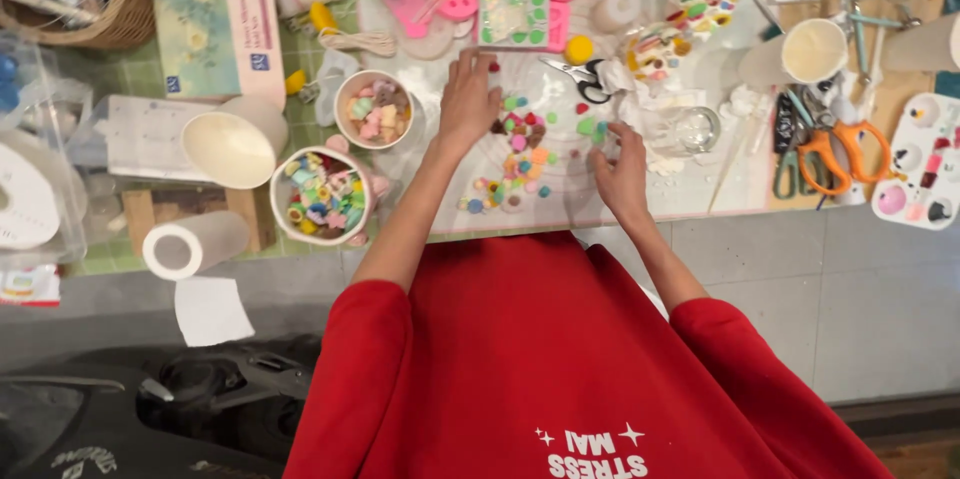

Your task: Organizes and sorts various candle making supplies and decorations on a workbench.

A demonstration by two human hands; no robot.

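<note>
While both cups (322, 194) hold coloured charms, the left hand (468, 99) lies spread, the right hand (620, 171) loosely curled.

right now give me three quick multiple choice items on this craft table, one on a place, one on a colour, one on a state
1. Where do the orange-handled scissors lie?
A. right of the right hand
B. inside the wicker basket
C. under the paper roll

2. What colour are the person's sleeves?
A. blue
B. red
C. white

3. How is the left hand placed?
A. closed around a cup
B. raised off the table
C. spread flat on the mat by the small coloured pieces

Answers:
1 A: they rest near the paint palette, well right of that hand.
2 B: both sleeves are red.
3 C: its fingers lie open on the mat, holding nothing.
</note>
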